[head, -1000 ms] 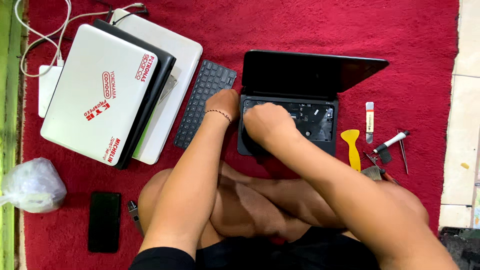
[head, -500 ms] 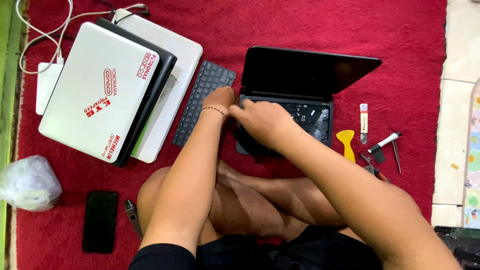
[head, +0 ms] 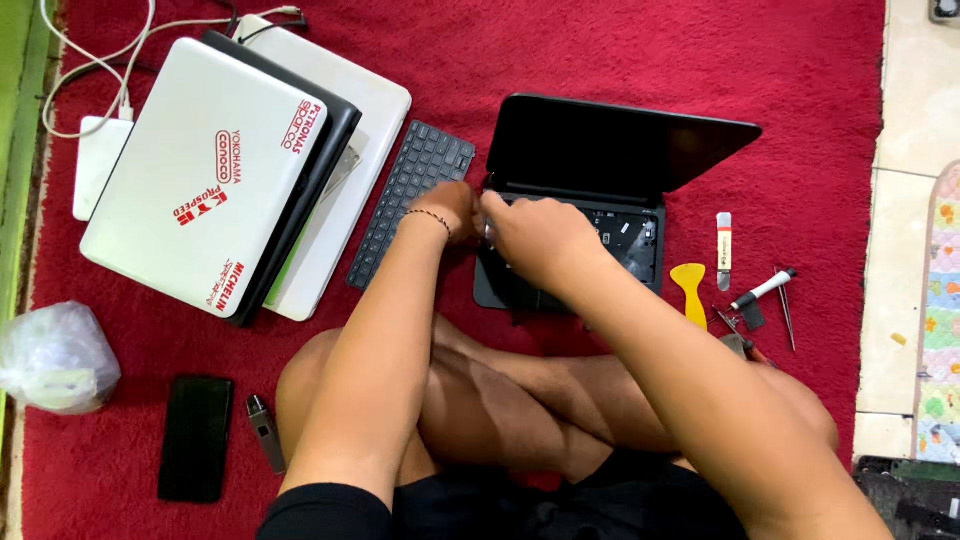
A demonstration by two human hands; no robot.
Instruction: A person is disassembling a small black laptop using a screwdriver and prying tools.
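An opened black laptop [head: 600,190] is set on the red carpet [head: 700,60] in front of crossed legs, its keyboard bay laid bare so that internal parts are exposed at the right of the deck. Both hands are brought close together at the left rear corner of that deck: the left hand [head: 450,205], a thin bracelet at its wrist, is placed at the edge between the laptop and the removed black keyboard [head: 410,200], which lies flat just beside the machine on its left. The right hand [head: 535,235] is curled over the deck, fingers bent down; whether anything small is pinched in either hand cannot be told, since the fingertips are hidden. Work at this corner is judged to be best done with the base steadied by one hand while the other is moved slowly, so that thin cables or clips are not strained; force should be kept low and even. A yellow pry tool [head: 690,290], a small white tube [head: 724,236], a white-handled screwdriver [head: 764,289] and tweezers [head: 786,310] are laid out near the right of the laptop, within reach. A stack of closed laptops [head: 230,170], a black phone [head: 196,436] and a plastic bag [head: 55,355] are kept well apart on the left.
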